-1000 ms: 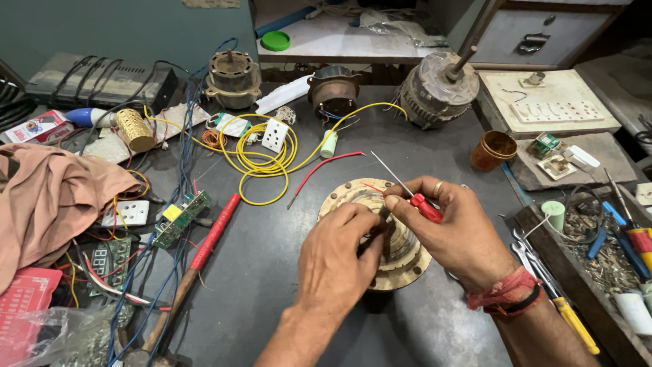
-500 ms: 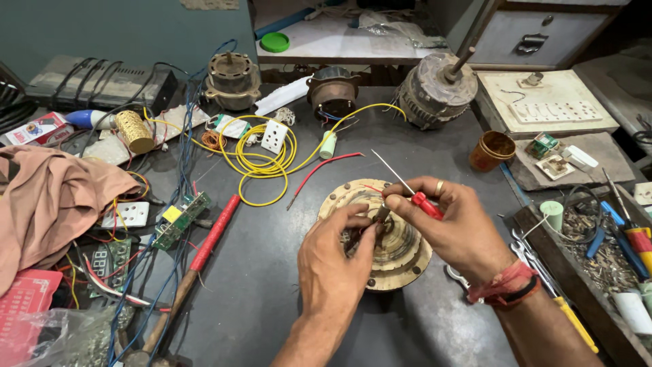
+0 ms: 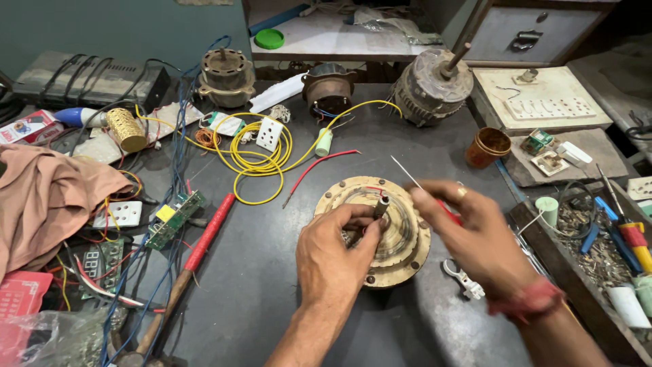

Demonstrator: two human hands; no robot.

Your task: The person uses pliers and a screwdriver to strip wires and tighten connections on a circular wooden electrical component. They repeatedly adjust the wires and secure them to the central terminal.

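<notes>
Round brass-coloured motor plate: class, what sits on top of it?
On the motor plate, a central shaft pinched by the left hand. That hand covers the plate's near-left part.

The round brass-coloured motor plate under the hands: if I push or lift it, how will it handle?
The motor plate looks like thick cast metal, so probably stiff and heavy for its size. It lies flat on the table, so it should slide rather than roll. The left hand rests on it, steadying it.

The right hand was blurred; the left hand hid part of the round motor plate.
</notes>
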